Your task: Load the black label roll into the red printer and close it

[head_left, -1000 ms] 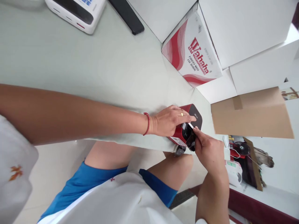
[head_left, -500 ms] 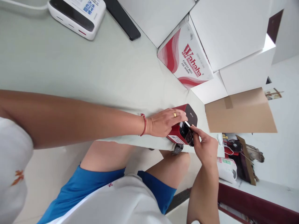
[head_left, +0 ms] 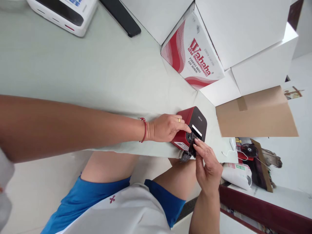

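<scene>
A small red box-shaped device with a black face, which looks like a label printer (head_left: 187,114), lies at the table's edge. My left hand (head_left: 168,127) grips its red side, fingers bent, the index fingertip at the dark opening. Against the black lid (head_left: 192,143) at that opening, the curled fingers of my right hand (head_left: 207,159) are pressed; the thumb is partly behind. A narrow white label strip (head_left: 197,130) shows on the black face between the hands. Part of the opening is hidden by my fingers.
A white power bank (head_left: 65,16) and a black phone-like slab (head_left: 122,18) lie on the pale green tabletop (head_left: 97,71). White cartons, one a Wahaha water box (head_left: 192,58), and a brown cardboard box (head_left: 255,113) line the back. My knees are below the table edge.
My right fingers no longer pinch the white strip and have moved onto the black lid. The strip now shows uncovered on the black face. My left index finger has shifted slightly toward the opening.
</scene>
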The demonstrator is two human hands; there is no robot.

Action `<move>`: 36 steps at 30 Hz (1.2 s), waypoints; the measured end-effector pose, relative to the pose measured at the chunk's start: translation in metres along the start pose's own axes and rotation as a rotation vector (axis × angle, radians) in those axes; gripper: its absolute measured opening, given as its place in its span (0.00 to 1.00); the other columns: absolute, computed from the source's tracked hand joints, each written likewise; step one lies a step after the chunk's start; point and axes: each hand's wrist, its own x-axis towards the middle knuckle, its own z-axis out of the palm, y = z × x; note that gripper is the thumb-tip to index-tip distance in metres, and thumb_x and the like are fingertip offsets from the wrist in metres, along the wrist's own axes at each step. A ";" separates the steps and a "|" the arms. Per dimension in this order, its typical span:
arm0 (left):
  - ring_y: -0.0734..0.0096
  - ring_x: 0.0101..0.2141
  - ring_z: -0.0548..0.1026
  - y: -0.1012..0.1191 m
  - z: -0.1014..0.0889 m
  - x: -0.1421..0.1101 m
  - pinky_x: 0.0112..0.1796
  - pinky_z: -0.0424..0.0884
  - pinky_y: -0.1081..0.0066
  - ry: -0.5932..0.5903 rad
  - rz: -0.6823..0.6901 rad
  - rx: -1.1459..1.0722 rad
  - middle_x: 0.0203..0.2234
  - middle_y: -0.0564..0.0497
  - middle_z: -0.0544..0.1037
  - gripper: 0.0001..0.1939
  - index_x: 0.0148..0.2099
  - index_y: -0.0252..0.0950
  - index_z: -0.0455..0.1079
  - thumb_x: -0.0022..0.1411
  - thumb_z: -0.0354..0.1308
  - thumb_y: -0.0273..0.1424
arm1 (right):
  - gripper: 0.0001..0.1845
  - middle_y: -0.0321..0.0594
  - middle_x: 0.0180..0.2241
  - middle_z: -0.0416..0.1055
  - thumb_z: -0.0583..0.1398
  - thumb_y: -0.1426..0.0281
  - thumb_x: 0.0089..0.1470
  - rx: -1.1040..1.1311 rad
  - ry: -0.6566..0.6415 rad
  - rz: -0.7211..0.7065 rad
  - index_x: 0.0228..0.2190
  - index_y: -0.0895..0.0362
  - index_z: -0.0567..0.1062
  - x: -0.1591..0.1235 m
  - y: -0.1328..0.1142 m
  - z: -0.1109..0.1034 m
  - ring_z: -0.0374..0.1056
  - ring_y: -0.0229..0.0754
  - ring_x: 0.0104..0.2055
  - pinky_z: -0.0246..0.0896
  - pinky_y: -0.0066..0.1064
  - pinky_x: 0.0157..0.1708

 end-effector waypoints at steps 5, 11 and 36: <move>0.71 0.37 0.88 0.000 -0.001 -0.004 0.41 0.83 0.72 -0.016 -0.135 -0.133 0.42 0.51 0.92 0.27 0.54 0.39 0.84 0.64 0.50 0.15 | 0.27 0.46 0.58 0.83 0.60 0.84 0.67 0.033 0.004 0.003 0.59 0.47 0.81 -0.003 0.006 0.002 0.80 0.50 0.62 0.79 0.49 0.61; 0.69 0.35 0.86 0.005 -0.007 -0.003 0.37 0.81 0.73 -0.032 0.018 0.077 0.37 0.49 0.90 0.23 0.54 0.37 0.81 0.66 0.51 0.18 | 0.30 0.45 0.59 0.83 0.60 0.86 0.65 0.082 -0.011 0.009 0.60 0.47 0.80 -0.004 0.011 0.001 0.80 0.50 0.63 0.78 0.49 0.62; 0.69 0.28 0.84 0.003 -0.007 -0.004 0.29 0.74 0.72 -0.180 -0.077 0.185 0.32 0.55 0.88 0.27 0.61 0.39 0.76 0.63 0.53 0.18 | 0.16 0.39 0.33 0.86 0.64 0.60 0.70 0.121 -0.194 0.531 0.52 0.52 0.88 0.061 0.046 -0.027 0.82 0.43 0.32 0.81 0.34 0.37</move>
